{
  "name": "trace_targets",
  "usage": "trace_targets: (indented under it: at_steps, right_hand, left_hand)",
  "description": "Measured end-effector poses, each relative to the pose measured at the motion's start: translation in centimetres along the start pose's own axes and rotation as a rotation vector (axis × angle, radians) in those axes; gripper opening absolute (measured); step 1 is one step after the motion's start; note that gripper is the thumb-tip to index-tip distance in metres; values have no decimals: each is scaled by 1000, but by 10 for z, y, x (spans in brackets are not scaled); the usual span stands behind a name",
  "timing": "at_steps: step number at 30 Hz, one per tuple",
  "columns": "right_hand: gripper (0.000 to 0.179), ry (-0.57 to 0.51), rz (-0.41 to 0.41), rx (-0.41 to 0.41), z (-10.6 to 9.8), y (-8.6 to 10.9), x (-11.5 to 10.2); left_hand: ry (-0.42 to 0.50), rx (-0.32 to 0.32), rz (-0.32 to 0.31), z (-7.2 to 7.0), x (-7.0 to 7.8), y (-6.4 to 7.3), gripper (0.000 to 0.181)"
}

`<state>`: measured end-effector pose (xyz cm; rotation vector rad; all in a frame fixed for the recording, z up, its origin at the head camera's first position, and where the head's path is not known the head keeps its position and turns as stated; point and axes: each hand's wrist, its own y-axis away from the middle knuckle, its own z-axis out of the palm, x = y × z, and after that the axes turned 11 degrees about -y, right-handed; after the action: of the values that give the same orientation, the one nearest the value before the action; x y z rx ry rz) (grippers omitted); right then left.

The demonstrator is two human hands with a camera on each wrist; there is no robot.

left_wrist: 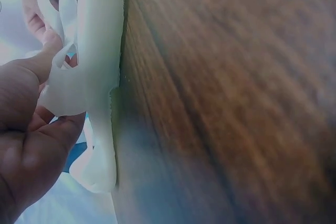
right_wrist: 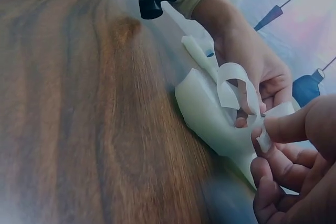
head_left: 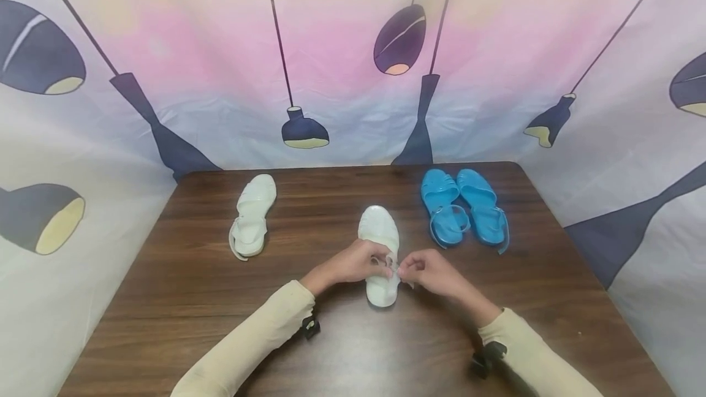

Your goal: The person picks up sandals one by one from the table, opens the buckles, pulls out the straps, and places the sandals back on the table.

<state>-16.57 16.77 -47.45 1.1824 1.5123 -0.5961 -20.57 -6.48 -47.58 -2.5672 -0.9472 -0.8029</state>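
Observation:
A white sandal [head_left: 379,225] lies sole down on the brown table, toe pointing away from me. My left hand [head_left: 361,262] reaches over its middle and pinches the strap between thumb and fingers. At the sandal's right side, my right hand [head_left: 432,271] pinches the strap's end between thumb and forefinger. In the right wrist view the strap [right_wrist: 231,72] bends into a loop above the heel part, close to both hands' fingertips. The left wrist view shows the left thumb [left_wrist: 39,64] against the strap's base at the sandal's side. The buckle area is hidden by fingers.
Another white sandal [head_left: 258,195] lies further back on the left of the wooden table [head_left: 231,317]. Two blue sandals, a left one [head_left: 438,184] and a right one [head_left: 477,189], lie side by side at the back right. A printed cloth [head_left: 342,48] hangs behind the table.

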Motion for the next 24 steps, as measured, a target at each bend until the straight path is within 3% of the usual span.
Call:
trace_targets:
  at_steps: [5,15,24]
  right_hand:
    - [20,-3,21,-7,0,-4,0]
    - [17,-16,52,-91,-9,2,1]
    - [17,-60,64,-60,-4,1,-1]
  left_hand:
    - [4,14,-18,-1,1,4,15]
    - [-30,18,21,0,-1,1,18]
    - [-38,8,18,-4,0,0,17]
